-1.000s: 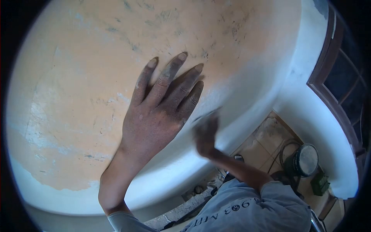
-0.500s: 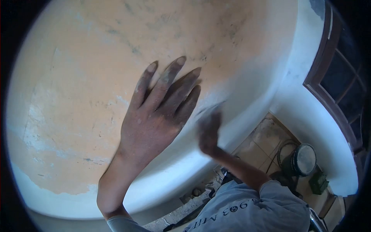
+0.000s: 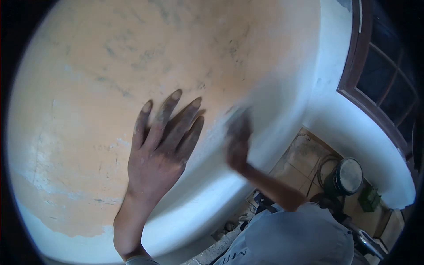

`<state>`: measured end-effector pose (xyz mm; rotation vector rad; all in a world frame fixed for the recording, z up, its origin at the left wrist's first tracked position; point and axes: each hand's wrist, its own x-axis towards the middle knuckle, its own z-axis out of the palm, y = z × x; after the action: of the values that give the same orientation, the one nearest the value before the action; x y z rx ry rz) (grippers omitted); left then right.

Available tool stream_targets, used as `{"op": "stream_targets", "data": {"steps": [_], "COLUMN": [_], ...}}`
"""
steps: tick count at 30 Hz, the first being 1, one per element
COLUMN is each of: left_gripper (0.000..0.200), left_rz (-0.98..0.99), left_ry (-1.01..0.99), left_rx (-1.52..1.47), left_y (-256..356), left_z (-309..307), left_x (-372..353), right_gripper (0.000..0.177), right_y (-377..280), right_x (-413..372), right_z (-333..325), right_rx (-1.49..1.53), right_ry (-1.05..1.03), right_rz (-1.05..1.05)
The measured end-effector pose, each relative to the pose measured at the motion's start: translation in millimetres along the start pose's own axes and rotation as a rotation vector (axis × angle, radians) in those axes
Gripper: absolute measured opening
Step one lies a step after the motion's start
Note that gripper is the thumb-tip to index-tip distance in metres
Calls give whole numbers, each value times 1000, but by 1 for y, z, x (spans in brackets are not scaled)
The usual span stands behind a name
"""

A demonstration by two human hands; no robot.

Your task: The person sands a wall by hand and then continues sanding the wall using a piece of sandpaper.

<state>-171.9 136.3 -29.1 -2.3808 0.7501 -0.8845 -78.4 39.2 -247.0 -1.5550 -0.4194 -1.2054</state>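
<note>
My left hand [image 3: 161,154] lies flat on the orange-and-white wall [image 3: 101,132], with its fingers spread and nothing in it. To its right, my right hand [image 3: 240,137] is against the white part of the wall and smeared by motion. Its fingers are too blurred to read, and whether it holds anything cannot be made out. Dark smudges and pale scuffs mark the orange paint around both hands.
At the right is a brown-framed window [image 3: 375,84] in a white wall. Below it, on the tiled floor [image 3: 293,165], stand a dark bucket [image 3: 349,176] with a pale top and a green container [image 3: 369,198]. A hose curls beside the bucket.
In the view, my left hand appears lower and further left, still flat on the wall. My right hand remains blurred, a little higher against the wall. The camera's view has shifted slightly.
</note>
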Motion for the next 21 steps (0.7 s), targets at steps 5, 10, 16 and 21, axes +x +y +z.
{"op": "stream_targets", "data": {"steps": [5, 10, 16, 21], "left_gripper": [26, 26, 25, 23], "left_rz": [16, -4, -25, -17], "left_ry": [-52, -29, -56, -35], "left_rx": [68, 42, 51, 70], "left_y": [6, 9, 15, 18], "left_z": [-2, 2, 4, 10], "left_x": [7, 10, 21, 25], "right_gripper": [29, 39, 38, 38], "right_y": [25, 132, 60, 111], "right_x": [-24, 86, 36, 52], "right_z": [-10, -50, -36, -40], "right_rx": [27, -68, -5, 67], "right_ry": [-271, 53, -39, 30], "right_rz": [-423, 68, -82, -62]}}
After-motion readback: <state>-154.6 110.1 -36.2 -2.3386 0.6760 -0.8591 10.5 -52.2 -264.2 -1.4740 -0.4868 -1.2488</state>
